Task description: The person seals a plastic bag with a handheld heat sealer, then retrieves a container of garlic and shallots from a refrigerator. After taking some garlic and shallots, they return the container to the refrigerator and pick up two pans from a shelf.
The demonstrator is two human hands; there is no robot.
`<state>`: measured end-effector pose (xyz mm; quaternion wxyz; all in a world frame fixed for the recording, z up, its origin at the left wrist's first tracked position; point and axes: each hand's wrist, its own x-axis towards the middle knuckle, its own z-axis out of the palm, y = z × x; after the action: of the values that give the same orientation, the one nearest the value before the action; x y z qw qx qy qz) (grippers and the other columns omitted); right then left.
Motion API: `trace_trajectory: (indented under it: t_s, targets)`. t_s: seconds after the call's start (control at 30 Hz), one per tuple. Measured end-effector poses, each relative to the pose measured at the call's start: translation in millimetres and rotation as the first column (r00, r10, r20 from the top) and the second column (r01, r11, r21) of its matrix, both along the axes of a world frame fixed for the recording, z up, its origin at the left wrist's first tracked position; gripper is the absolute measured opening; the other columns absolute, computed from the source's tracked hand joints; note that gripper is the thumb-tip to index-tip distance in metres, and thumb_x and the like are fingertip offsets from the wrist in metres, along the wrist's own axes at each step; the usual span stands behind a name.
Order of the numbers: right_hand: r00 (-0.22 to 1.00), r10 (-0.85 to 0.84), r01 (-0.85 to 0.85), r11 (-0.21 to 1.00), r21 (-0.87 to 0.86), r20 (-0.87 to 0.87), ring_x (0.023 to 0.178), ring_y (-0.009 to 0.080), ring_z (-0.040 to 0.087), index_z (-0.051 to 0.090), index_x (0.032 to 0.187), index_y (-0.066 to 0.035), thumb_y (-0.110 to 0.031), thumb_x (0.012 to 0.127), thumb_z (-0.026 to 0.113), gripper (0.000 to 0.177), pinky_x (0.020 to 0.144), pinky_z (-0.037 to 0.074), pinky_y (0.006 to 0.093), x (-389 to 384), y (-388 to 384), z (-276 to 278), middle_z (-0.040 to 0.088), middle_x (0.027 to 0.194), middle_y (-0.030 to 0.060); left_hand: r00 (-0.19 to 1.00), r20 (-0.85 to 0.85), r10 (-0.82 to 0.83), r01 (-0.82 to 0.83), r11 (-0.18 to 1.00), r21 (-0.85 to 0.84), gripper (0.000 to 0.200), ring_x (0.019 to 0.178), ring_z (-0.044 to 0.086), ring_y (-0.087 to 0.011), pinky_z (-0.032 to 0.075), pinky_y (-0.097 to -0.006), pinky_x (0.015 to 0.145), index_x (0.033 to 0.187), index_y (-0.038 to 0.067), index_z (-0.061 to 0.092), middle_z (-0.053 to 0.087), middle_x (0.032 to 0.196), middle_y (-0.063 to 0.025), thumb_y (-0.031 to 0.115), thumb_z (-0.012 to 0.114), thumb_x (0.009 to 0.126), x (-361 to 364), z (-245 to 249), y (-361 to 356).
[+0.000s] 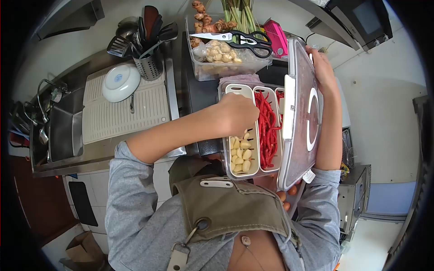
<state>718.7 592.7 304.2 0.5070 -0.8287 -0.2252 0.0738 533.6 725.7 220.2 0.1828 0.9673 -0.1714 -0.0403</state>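
My left hand (239,114) is closed above a narrow white basket (238,89) with peeled garlic cloves (240,156) in its near end. What the curled fingers hold, if anything, is hidden. Beside that basket, a second white one (270,170) is filled with long red chillies (268,131). Both baskets stand inside a clear plastic container (224,153). With my right hand (322,70) I grip the far edge of a clear lid (300,117), tilted up on the container's right side. More red chillies show partly behind the lid.
Behind the container, a clear bin (203,72) holds ginger, lemongrass, a bag and kitchen scissors (239,39). To the left are a utensil holder (149,67), a white plate (121,82), a draining board (122,126) and a sink (65,131). Eggs (286,206) lie near my right arm.
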Motion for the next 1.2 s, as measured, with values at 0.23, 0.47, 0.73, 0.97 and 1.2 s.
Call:
trace_trajectory:
  t_s: [0.23,0.47,0.73,0.97,1.2]
  targets:
    - [1.0,-0.031,0.031,0.999,-0.007,0.0,0.056,0.0068,0.037,0.053,0.066,-0.008,-0.033,0.089,0.046,0.035,0.053,0.03,0.0227,1,1,-1,0.045,0.06,-0.0037,0.996,0.085,-0.01,0.014,0.999,-0.038,0.024,0.068,0.064,-0.0283,0.05,-0.0381,0.057,0.065,0.005,0.067,0.063,0.066,-0.0123,0.023,0.077,0.053,9,-10,2]
    - [0.999,0.032,-0.031,0.999,-0.015,0.037,0.057,0.0075,0.039,0.056,0.069,-0.006,-0.032,0.089,0.046,0.034,0.054,0.032,0.0243,12,-4,-4,0.047,0.062,-0.0022,0.985,0.163,-0.059,0.088,0.981,-0.174,0.027,0.061,0.06,-0.0233,0.047,-0.033,0.056,0.073,0.005,0.068,0.058,0.06,-0.0088,0.025,0.074,0.056,2,13,28]
    - [0.972,0.213,-0.184,0.953,-0.239,0.102,0.051,0.0098,0.039,0.056,0.067,0.002,-0.034,0.09,0.046,0.044,0.049,0.033,0.0287,18,11,-41,0.045,0.054,-0.0018,0.991,-0.131,0.028,-0.131,0.011,-0.991,0.028,0.062,0.04,-0.0054,0.031,-0.0142,0.044,0.095,0.001,0.053,0.047,0.079,-0.0005,0.022,0.06,0.077,-61,-19,109]
    - [0.93,0.266,-0.131,0.884,-0.449,0.254,0.052,0.0337,0.053,0.053,0.064,0.01,-0.034,0.088,0.043,0.051,0.059,0.042,0.042,8,27,-69,0.052,0.055,0.0236,0.97,-0.221,-0.106,-0.227,-0.73,-0.645,0.028,0.077,0.045,-0.012,0.039,-0.0141,0.045,0.107,0.0,0.041,0.042,0.101,-0.0123,0.008,0.047,0.08,-79,-71,75]
    - [0.874,0.189,0.025,0.903,-0.429,0.448,0.07,0.0452,0.057,0.06,0.068,0.007,-0.035,0.091,0.038,0.052,0.069,0.043,0.0485,-3,29,-86,0.055,0.066,0.0293,0.936,-0.341,-0.088,-0.285,-0.76,-0.584,0.027,0.07,0.046,-0.0109,0.04,-0.015,0.04,0.078,0.005,0.045,0.044,0.082,-0.0056,0.027,0.043,0.094,-76,-77,65]
